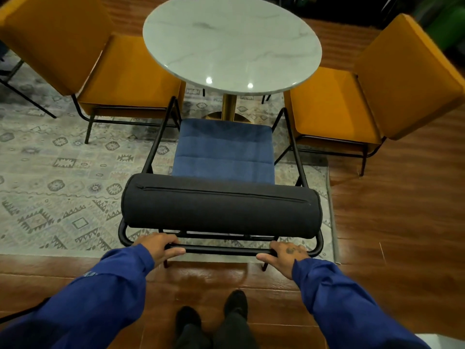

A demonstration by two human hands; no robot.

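Note:
A chair with a blue seat (224,149), a dark grey bolster backrest (221,207) and a black metal frame (221,250) stands in front of me, facing a round marble table (231,41). My left hand (158,246) grips the rear frame bar near its left end, fingers curled over it. On the same bar near its right end, my right hand (285,254) holds on, thumb under the tube. The chair's front edge reaches the table's gold pedestal (228,107).
Two orange chairs flank the table, one at the left (100,71) and one at the right (364,96). A patterned rug (57,187) lies under the furniture, with brown wood floor (392,222) to the right and near me. My black shoes (214,316) stand behind the chair.

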